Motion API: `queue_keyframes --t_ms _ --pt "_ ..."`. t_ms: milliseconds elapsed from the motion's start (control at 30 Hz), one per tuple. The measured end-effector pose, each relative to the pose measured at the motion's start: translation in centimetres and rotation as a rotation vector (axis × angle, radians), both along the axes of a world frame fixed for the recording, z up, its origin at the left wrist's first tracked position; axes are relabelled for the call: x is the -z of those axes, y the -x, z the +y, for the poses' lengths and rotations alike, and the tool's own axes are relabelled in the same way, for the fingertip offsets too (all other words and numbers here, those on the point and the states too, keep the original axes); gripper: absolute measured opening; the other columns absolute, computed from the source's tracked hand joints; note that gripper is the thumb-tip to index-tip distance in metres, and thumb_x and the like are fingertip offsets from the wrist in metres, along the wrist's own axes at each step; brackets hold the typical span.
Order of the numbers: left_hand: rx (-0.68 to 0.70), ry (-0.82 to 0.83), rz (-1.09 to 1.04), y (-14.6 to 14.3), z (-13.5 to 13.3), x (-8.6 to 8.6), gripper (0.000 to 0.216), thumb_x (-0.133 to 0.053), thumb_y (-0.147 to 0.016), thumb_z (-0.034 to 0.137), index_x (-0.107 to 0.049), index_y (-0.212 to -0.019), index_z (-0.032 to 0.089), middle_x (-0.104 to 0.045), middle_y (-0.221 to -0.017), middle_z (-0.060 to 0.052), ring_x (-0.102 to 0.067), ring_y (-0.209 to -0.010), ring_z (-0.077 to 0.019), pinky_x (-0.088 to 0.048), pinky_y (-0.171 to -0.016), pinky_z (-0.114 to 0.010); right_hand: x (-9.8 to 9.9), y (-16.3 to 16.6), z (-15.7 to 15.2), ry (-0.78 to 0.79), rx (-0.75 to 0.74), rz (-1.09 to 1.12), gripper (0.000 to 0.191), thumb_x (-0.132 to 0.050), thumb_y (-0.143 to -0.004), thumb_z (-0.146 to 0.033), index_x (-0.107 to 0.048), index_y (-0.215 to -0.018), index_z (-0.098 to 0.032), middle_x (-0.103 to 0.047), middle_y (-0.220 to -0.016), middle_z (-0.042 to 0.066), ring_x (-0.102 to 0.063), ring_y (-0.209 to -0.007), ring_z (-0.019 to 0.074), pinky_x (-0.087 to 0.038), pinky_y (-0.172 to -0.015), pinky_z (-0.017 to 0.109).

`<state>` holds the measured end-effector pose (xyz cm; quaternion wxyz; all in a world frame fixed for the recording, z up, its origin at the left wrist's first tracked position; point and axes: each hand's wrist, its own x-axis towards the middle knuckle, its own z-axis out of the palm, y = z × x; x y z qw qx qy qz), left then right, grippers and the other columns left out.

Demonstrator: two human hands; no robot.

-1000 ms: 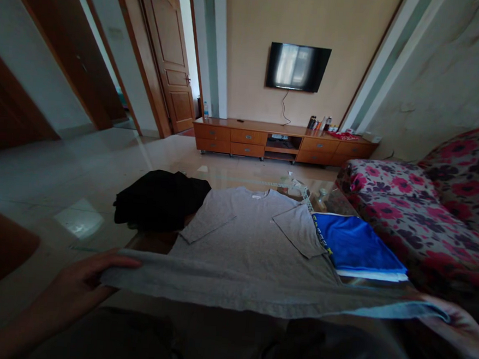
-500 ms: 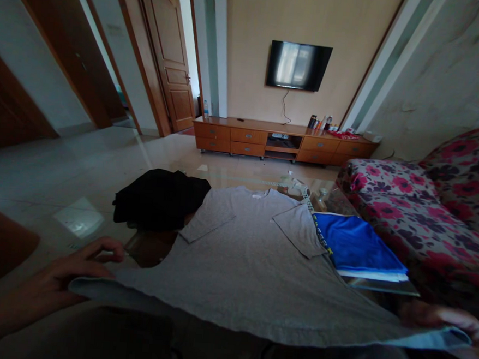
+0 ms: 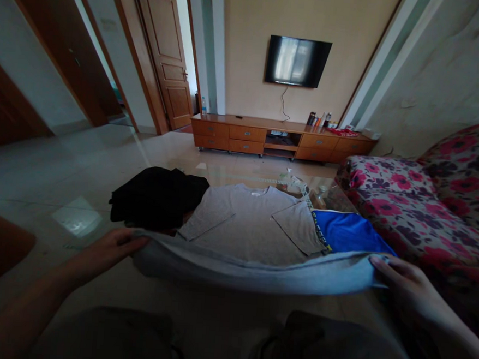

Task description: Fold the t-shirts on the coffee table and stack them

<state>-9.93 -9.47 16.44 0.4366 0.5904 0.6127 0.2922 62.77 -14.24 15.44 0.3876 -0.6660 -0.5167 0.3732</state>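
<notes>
From here, at the lower left, the left hand (image 3: 126,242) has its fingers pinched on one end of the grey T-shirt's hem (image 3: 253,278); a slack grip might drop it. Above sits the black clothing (image 3: 158,196), which a wide sweep could snag. Mid-frame, the grey T-shirt (image 3: 247,224) lies spread, its raised hem sagging; uneven pulling may skew it. Just beside, the blue cloth (image 3: 348,231) could get dragged if the right hand (image 3: 405,273), pinching the other end at lower right, swings outward.
</notes>
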Motion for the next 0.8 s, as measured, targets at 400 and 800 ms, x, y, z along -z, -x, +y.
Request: queue_keyframes --t_ms 400,800 --pt "-0.292 -0.107 -0.067 -4.8 13.5 11.5 0.072 -0.074 -0.073 0.063 -0.073 -0.112 0.003 -0.077 -0.102 -0.017 -0.069 -0.094 -0.0299 -0.052 -0.077 -0.033 9.7 4.2 17.1 -0.071 0.116 -0.560 0.043 -0.053 -0.089 -0.059 -0.058 -0.073 -0.020 -0.059 -0.067 0.003 -0.053 -0.066 0.0174 -0.032 -0.059 0.028" --pt "-0.329 -0.176 0.630 -5.9 17.3 13.3 0.040 -0.050 -0.094 0.053 -0.071 -0.105 0.020 -0.075 -0.101 -0.013 -0.071 -0.093 -0.0293 -0.050 -0.077 -0.034 12.7 2.6 19.7 0.014 0.162 -0.722 0.049 -0.050 -0.093 -0.060 -0.072 -0.085 -0.017 -0.071 -0.079 0.011 -0.065 -0.077 0.0260 -0.036 -0.063 0.030"
